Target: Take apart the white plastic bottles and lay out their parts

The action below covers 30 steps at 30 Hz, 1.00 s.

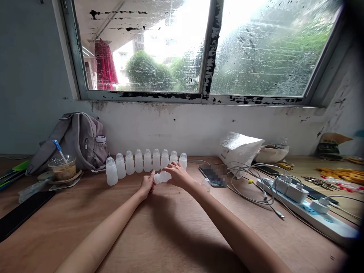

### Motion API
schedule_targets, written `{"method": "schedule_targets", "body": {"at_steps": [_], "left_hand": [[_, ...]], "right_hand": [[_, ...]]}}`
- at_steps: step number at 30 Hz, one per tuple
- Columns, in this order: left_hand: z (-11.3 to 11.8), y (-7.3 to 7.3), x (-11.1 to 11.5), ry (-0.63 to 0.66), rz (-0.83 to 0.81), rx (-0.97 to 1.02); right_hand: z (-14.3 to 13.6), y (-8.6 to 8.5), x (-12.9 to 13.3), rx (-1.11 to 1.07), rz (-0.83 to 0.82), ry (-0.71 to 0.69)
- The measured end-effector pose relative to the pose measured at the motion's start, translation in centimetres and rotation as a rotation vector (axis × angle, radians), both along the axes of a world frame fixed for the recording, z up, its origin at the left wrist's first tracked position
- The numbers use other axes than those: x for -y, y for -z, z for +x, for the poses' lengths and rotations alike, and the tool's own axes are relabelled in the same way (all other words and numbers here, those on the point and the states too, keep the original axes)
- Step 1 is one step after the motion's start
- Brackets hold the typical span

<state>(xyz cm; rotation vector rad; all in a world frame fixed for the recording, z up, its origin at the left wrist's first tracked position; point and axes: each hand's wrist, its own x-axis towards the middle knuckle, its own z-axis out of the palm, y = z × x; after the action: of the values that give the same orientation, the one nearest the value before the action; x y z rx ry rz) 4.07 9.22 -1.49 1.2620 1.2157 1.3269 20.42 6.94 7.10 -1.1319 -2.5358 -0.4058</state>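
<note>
A translucent white baby bottle [162,177] lies sideways between my two hands, just above the table. My left hand [147,184] is closed at its left end. Fingers of my right hand [178,175] curl over its right end from above. Behind my hands, a row of similar baby bottles [138,161] stands upright along the wall, each with a clear domed cap. My right hand partly hides the ones at the row's right end. A loose clear cap [206,184] rests on the table to the right of my right forearm.
Right of the cap are a phone [213,175], a white bag [240,149], tangled cables [241,193] and a power strip [307,208] with chargers. On the left are a grey backpack [76,140], an iced drink cup [63,168] and a black flat object [25,214].
</note>
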Motion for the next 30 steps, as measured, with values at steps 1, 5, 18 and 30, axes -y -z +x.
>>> {"method": "schedule_targets", "body": {"at_steps": [1,5,18,30], "left_hand": [[0.0,0.0,0.0,0.001,-0.001,-0.001],[0.0,0.0,0.1,0.005,0.002,-0.007],[0.2,-0.2,0.5,0.024,0.055,-0.008],[0.1,-1.2,1.2,0.057,0.144,0.069]], "right_hand": [[0.0,0.0,0.0,0.003,-0.001,-0.001],[0.0,0.1,-0.3,0.014,0.002,-0.011],[-0.1,0.1,-0.1,-0.006,-0.036,-0.018],[1.4,0.5,-1.1,-0.165,-0.364,0.026]]}}
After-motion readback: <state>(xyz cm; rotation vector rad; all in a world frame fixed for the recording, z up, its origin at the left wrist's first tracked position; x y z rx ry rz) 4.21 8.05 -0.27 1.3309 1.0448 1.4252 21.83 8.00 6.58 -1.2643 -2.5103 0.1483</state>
